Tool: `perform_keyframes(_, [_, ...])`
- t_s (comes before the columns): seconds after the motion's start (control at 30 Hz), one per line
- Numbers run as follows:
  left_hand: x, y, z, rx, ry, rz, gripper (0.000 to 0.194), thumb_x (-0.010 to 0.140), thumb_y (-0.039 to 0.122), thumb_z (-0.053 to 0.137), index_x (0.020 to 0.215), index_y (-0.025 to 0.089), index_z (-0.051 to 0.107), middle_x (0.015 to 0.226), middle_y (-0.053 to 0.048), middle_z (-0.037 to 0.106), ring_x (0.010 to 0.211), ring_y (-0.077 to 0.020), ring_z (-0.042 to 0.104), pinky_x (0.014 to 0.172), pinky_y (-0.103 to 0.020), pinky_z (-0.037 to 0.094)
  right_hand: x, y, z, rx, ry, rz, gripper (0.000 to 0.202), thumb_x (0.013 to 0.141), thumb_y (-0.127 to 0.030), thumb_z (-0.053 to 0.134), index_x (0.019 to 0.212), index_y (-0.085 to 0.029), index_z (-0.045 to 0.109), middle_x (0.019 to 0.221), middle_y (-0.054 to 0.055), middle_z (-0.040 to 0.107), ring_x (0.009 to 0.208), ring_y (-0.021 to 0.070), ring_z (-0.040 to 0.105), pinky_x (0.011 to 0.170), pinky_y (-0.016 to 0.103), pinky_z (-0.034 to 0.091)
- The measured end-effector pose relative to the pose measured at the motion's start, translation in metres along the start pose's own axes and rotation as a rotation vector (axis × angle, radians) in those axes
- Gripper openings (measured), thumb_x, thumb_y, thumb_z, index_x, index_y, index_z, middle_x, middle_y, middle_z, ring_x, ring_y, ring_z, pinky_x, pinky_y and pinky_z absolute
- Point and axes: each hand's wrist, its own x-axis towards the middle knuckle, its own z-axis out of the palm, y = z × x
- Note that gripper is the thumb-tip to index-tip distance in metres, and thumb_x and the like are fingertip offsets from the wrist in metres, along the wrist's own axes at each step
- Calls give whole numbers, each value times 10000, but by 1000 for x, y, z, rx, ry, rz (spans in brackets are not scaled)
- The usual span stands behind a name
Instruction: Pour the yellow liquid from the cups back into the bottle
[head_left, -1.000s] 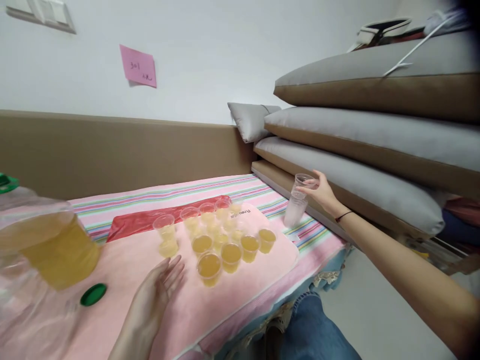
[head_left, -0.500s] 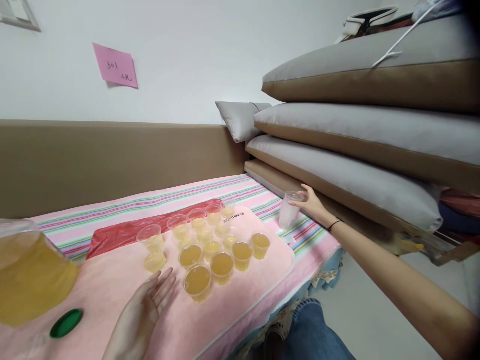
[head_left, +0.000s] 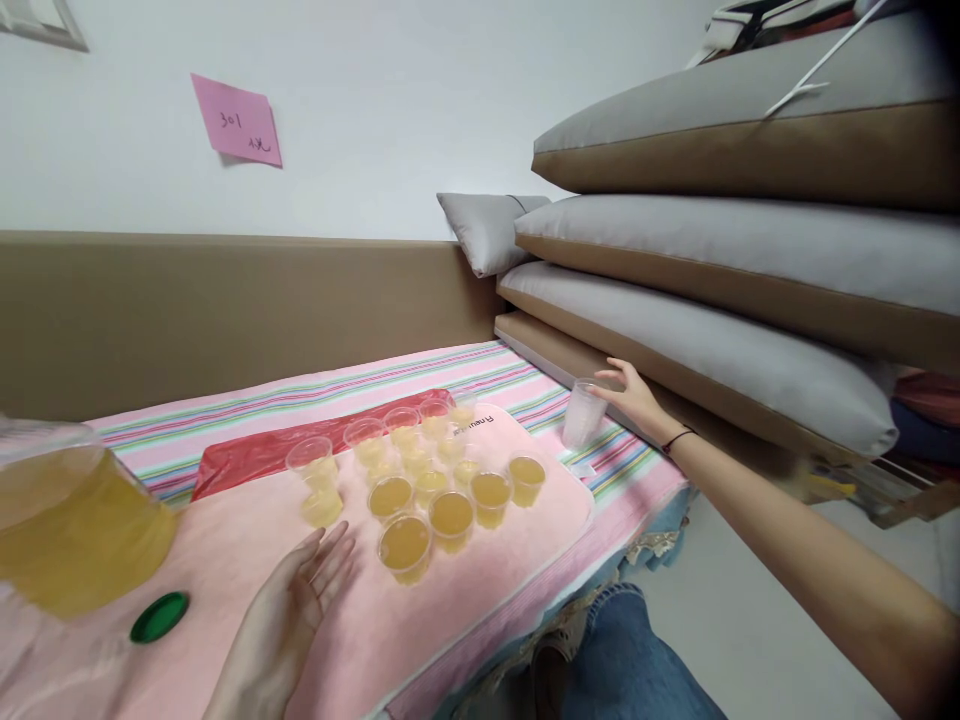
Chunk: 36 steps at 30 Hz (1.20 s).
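At the right end of the striped cloth stands an upright stack of clear plastic cups point(head_left: 582, 418). My right hand point(head_left: 628, 392) is beside its rim with the fingers apart; whether a fingertip touches the rim I cannot tell. My left hand point(head_left: 300, 590), open with the palm turned to the right, holds nothing above the pink mat point(head_left: 480, 610). To its right, several cups of yellow drink stand close together, the nearest cup point(head_left: 405, 545) filled almost to the rim. Just beyond its fingers is another clear cup point(head_left: 311, 458), which overlaps a cup of pale yellow liquid point(head_left: 322, 503).
A large clear container of yellow liquid point(head_left: 90, 520) stands at the left, with a green lid point(head_left: 160, 617) in front. Red plastic point(head_left: 247, 462) lies behind the cups. Stacked grey-brown cushions point(head_left: 697, 235) rise at the right, above the striped cloth point(head_left: 517, 382).
My right hand's fingers have loosened and lifted slightly from around the cup stack's rim, and the stack still stands. My left hand stays open. The view has shifted slightly.
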Motion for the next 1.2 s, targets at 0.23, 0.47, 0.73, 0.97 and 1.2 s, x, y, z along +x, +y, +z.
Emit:
perform_keyframes(0.23, [-9,1,4,-34,15,0,110,873,89,534,904,152,619,1111,-124,723,861,-199,745,667,-280,643,-17,-60,32,-169,-175,-351,441,785,-514,698,1121,-236,636,1213,105,687,1197,317,602,1069,534,420])
perform_keyframes(0.47, [-12,0,4,-48,12,-7,107,885,83,530,910,153,606,1088,-113,724,848,-187,744,672,-274,639,-74,-100,131,-225,-717,-298,572,707,-379,785,1222,-205,609,1246,137,687,1115,288,665,934,423,523])
perform_keyframes(0.73, [-19,3,3,-58,13,-6,112,894,86,517,904,150,608,1102,-120,719,834,-182,741,665,-259,625,-105,-121,165,-337,-720,-162,725,672,-369,781,1309,-136,524,1157,170,695,931,298,686,759,369,509])
perform_keyframes(0.97, [-20,2,1,-81,11,-4,106,907,96,515,903,153,605,1110,-107,715,818,-170,736,664,-255,617,-90,-104,153,-229,-598,-70,814,627,-379,798,1338,-177,458,1162,139,668,976,266,656,832,382,523])
perform_keyframes(1.2, [-19,0,0,-90,5,-3,100,913,104,517,937,160,596,1112,-102,713,826,-162,736,675,-247,611,-82,-107,141,315,-450,128,948,555,-386,867,1351,-244,371,1320,179,619,1247,292,576,1023,476,493])
